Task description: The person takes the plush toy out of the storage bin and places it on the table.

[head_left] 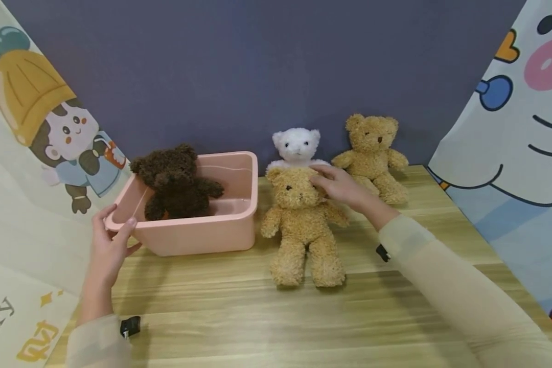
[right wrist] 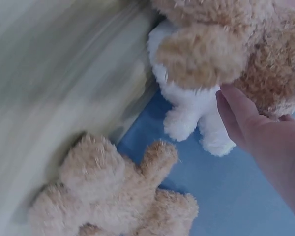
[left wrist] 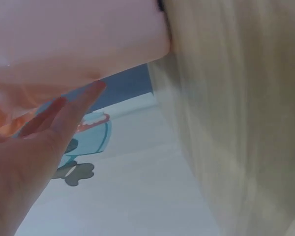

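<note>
Left hand (head_left: 109, 245) grips bin (head_left: 195, 237); brown bear (head_left: 179, 189), head view only.

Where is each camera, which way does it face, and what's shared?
Head: on the head, facing forward and down at pink bin, front tan bear, white bear; left hand, right hand, sleeves show.
Left wrist: worn there, facing the pink bin; left hand shows.
Right wrist: worn there, facing the front tan bear; right hand shows.
Head and right wrist share the white bear.

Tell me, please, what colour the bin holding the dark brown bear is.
The bin is pale pink, which shows best in the head view.
</note>
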{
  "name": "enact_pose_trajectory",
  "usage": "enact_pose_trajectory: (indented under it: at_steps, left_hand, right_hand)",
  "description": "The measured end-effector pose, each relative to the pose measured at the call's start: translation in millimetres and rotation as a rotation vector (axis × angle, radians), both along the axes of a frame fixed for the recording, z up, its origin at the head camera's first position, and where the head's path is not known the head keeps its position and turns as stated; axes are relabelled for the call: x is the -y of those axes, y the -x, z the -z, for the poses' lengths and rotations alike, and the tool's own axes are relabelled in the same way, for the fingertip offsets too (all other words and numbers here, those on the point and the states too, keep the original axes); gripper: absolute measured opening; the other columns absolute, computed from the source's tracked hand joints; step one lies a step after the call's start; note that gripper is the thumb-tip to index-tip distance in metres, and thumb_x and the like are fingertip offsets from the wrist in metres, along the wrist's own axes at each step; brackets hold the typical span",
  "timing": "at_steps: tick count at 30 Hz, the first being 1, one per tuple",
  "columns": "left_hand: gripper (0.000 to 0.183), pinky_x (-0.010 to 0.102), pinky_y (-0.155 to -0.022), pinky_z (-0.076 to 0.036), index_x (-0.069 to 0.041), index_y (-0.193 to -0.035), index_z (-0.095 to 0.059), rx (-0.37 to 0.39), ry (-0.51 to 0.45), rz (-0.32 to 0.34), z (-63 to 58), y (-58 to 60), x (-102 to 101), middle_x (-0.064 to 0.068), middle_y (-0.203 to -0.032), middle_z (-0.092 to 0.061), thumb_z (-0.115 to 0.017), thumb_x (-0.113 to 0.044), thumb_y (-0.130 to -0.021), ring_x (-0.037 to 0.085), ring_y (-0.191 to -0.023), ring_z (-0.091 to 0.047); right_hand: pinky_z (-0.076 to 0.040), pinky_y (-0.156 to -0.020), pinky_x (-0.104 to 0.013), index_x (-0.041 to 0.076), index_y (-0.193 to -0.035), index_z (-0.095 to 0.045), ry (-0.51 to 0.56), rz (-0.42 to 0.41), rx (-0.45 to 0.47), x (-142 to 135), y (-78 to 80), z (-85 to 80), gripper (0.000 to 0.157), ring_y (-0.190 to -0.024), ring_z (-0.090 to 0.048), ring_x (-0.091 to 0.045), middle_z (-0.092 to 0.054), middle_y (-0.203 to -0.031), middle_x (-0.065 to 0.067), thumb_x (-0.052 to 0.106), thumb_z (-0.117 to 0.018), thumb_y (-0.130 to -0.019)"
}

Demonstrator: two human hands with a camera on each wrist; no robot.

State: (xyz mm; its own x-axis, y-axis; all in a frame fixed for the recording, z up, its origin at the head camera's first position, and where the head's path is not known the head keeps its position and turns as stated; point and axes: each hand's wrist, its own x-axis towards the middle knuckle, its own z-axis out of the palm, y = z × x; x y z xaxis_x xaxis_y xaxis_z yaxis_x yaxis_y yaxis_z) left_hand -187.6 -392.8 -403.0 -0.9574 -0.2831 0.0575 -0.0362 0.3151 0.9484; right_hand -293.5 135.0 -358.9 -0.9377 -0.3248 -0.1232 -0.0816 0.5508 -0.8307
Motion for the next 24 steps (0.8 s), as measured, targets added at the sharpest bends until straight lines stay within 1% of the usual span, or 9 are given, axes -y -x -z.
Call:
enact_pose_trajectory:
  at_steps: [1,3,5,7,11,13,16,20,24]
  left_hand:
    - [0.076,0.013,-0.071,-0.06,-0.031,-0.168,-0.012,0.007,0.023,-0.005,-2.1,-0.3,1,0.031,-0.171,-0.015,-0.059,-0.038,-0.109,0.01,-0.121,-0.057]
    - [0.081,0.011,-0.072,-0.059,-0.032,-0.169,-0.011,0.025,0.077,-0.009,-6.3,-0.7,2,0.032,-0.171,-0.02,-0.062,-0.04,-0.107,0.024,-0.133,-0.058]
    - [0.084,0.009,-0.073,-0.058,-0.033,-0.169,-0.008,0.04,0.125,-0.001,-9.8,-0.3,3,0.033,-0.171,-0.024,-0.063,-0.041,-0.106,0.04,-0.143,-0.052]
    - [0.087,0.009,-0.074,-0.057,-0.033,-0.17,-0.005,0.047,0.161,0.009,-12.8,0.6,3,0.033,-0.171,-0.023,-0.063,-0.044,-0.106,0.051,-0.146,-0.045]
    - [0.089,0.009,-0.071,-0.056,-0.03,-0.172,-0.006,0.051,0.218,0.018,-16.7,4.7,1,0.031,-0.173,-0.017,-0.062,-0.048,-0.105,0.051,-0.139,-0.046]
    - [0.091,0.007,-0.069,-0.053,-0.03,-0.173,-0.006,0.055,0.238,0.011,-17.7,6.6,1,0.029,-0.175,-0.013,-0.062,-0.05,-0.104,0.052,-0.141,-0.044]
    - [0.093,0.005,-0.065,-0.05,-0.032,-0.173,-0.004,0.07,0.256,-0.003,-18.3,7.5,0,0.025,-0.178,-0.009,-0.062,-0.052,-0.103,0.055,-0.147,-0.038]
    - [0.093,0.008,-0.065,-0.055,-0.035,-0.173,-0.005,0.097,0.238,-0.009,-18.0,6.7,-1,0.024,-0.178,-0.008,-0.063,-0.055,-0.102,0.056,-0.149,-0.037]
    - [0.094,0.011,-0.067,-0.059,-0.036,-0.172,-0.006,0.121,0.189,-0.017,-18.2,6.7,-4,0.022,-0.179,-0.006,-0.065,-0.055,-0.102,0.054,-0.152,-0.035]
  right_hand:
    - [-0.04,-0.123,-0.066,0.027,-0.17,-0.027,0.0,-0.014,-0.007,-1,1.1,-1.2,0.067,-0.162,-0.026,-0.041,-0.021,-0.179,-0.01,0.055,-0.046,-0.112]
    - [-0.042,-0.122,-0.065,0.028,-0.17,-0.029,-0.002,-0.028,-0.005,-2,3.1,-3.5,0.067,-0.162,-0.027,-0.041,-0.018,-0.18,-0.009,0.057,-0.046,-0.111]
    - [-0.044,-0.121,-0.065,0.031,-0.169,-0.031,-0.014,-0.03,-0.006,-3,4.6,-6.1,0.067,-0.16,-0.03,-0.041,-0.018,-0.18,-0.009,0.059,-0.046,-0.11]
    - [-0.044,-0.12,-0.066,0.032,-0.168,-0.032,-0.026,-0.032,-0.01,-4,5.4,-9.1,0.066,-0.159,-0.032,-0.042,-0.018,-0.18,-0.009,0.059,-0.047,-0.11]
    - [-0.037,-0.123,-0.07,0.03,-0.168,-0.034,-0.054,-0.045,-0.029,-4,6.0,-14.4,0.065,-0.161,-0.028,-0.043,-0.019,-0.179,-0.01,0.057,-0.047,-0.11]
    - [-0.034,-0.125,-0.071,0.029,-0.167,-0.035,-0.069,-0.056,-0.041,-4,6.4,-16.6,0.064,-0.162,-0.025,-0.043,-0.019,-0.179,-0.01,0.056,-0.047,-0.111]
    - [-0.029,-0.126,-0.072,0.025,-0.167,-0.035,-0.117,-0.088,-0.079,-3,7.4,-21.6,0.064,-0.163,-0.022,-0.044,-0.02,-0.178,-0.013,0.054,-0.047,-0.112]
    - [-0.029,-0.127,-0.071,0.02,-0.167,-0.036,-0.188,-0.12,-0.162,-4,12.0,-32.9,0.062,-0.162,-0.024,-0.045,-0.025,-0.176,-0.017,0.049,-0.046,-0.113]
    - [-0.029,-0.128,-0.07,0.023,-0.167,-0.037,-0.23,-0.106,-0.179,-3,13.8,-47.9,0.06,-0.162,-0.025,-0.044,-0.023,-0.177,-0.017,0.049,-0.045,-0.113]
